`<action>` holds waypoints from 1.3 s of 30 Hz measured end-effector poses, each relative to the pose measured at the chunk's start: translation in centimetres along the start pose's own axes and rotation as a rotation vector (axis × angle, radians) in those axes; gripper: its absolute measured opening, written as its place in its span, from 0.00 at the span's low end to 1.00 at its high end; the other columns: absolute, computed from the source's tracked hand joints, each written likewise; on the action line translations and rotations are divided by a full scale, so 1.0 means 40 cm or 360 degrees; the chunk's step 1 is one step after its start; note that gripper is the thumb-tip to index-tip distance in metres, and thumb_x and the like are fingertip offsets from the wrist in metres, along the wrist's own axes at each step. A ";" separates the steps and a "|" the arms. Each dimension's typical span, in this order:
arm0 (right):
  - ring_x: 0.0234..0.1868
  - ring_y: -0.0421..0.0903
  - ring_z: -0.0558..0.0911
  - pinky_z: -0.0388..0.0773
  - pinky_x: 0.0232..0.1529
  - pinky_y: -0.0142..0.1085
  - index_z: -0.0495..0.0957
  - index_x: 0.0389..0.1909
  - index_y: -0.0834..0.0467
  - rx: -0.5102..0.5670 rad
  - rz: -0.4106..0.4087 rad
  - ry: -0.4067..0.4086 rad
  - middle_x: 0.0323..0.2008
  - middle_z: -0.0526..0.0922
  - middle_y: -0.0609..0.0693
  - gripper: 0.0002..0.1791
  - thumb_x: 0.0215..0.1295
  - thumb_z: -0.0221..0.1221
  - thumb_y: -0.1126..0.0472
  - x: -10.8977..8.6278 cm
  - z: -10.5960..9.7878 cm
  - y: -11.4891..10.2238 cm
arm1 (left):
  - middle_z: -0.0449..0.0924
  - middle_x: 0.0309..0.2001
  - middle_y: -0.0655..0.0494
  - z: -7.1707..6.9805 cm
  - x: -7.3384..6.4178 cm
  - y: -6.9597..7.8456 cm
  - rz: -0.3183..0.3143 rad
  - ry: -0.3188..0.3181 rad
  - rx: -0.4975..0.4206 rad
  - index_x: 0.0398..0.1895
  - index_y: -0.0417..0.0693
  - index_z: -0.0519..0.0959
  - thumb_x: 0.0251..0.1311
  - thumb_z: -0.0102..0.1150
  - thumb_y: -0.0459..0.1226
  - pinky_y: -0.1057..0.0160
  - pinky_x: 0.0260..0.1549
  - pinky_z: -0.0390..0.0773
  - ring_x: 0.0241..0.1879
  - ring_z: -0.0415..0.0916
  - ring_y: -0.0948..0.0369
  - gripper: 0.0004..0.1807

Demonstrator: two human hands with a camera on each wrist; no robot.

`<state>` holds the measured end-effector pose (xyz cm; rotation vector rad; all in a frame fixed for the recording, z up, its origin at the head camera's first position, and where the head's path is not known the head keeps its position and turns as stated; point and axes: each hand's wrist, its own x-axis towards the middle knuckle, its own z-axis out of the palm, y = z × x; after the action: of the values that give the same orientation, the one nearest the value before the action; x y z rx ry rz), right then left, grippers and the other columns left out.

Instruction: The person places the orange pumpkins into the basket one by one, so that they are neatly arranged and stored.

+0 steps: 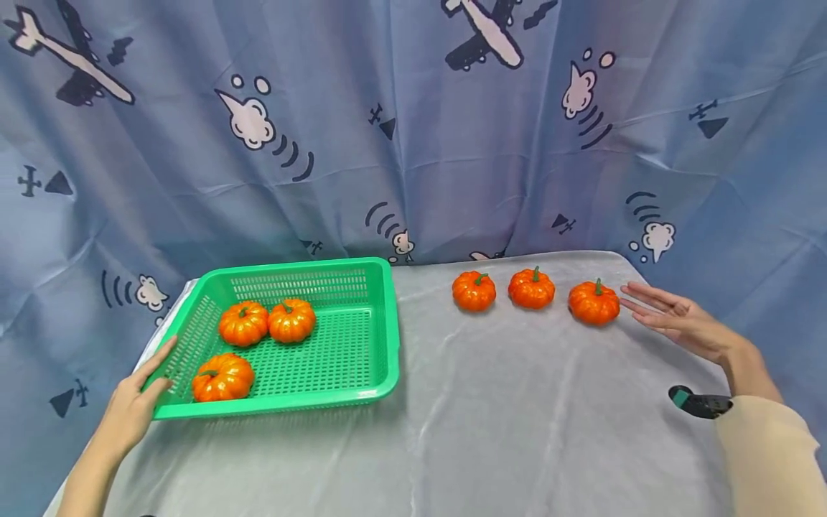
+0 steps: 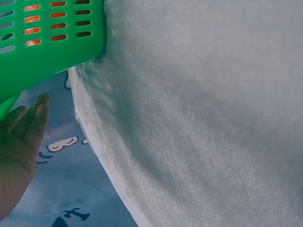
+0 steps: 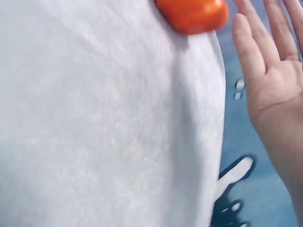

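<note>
A green plastic basket with slotted walls stands on the left part of the table. Three small orange pumpkins lie inside, one near the front left corner and two, a left one and a right one, side by side behind it. My left hand grips the basket's left rim near the front corner; in the left wrist view several fingers show outside and below the wall. My right hand has its fingers extended just right of the rightmost loose pumpkin, holding nothing.
Two more pumpkins, a left one and a middle one, stand in a row with the rightmost near the table's back edge. A grey-white cloth covers the table. A blue patterned curtain hangs behind and at both sides.
</note>
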<state>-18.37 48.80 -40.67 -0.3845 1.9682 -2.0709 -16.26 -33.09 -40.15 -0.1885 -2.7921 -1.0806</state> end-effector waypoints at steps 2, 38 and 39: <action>0.61 0.34 0.73 0.73 0.56 0.28 0.57 0.73 0.54 0.0001 0.0022 -0.0007 0.64 0.70 0.34 0.33 0.70 0.41 0.78 -0.007 -0.024 0.016 | 0.54 0.67 0.27 0.006 -0.001 -0.002 -0.0004 0.0001 -0.0001 0.75 0.51 0.51 0.69 0.38 0.34 0.24 0.49 0.54 0.60 0.52 0.23 0.31; 0.67 0.72 0.50 0.51 0.63 0.68 0.29 0.73 0.68 -0.1000 0.0555 0.0415 0.70 0.42 0.76 0.60 0.59 0.65 0.50 0.200 0.013 0.102 | 0.56 0.67 0.27 0.009 0.003 -0.006 0.0010 0.0041 0.0003 0.75 0.51 0.53 0.67 0.39 0.33 0.24 0.49 0.55 0.60 0.53 0.23 0.32; 0.67 0.72 0.50 0.52 0.62 0.68 0.30 0.73 0.69 -0.1026 0.0563 0.0445 0.69 0.43 0.76 0.60 0.59 0.64 0.48 0.193 0.011 0.101 | 0.57 0.67 0.27 0.012 0.007 -0.004 0.0019 0.0038 -0.0007 0.75 0.51 0.53 0.67 0.40 0.33 0.24 0.50 0.56 0.60 0.53 0.23 0.32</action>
<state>-25.40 45.39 -44.56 0.1503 2.6171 -1.2975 -16.59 -32.89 -40.55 -0.1912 -2.7638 -1.0794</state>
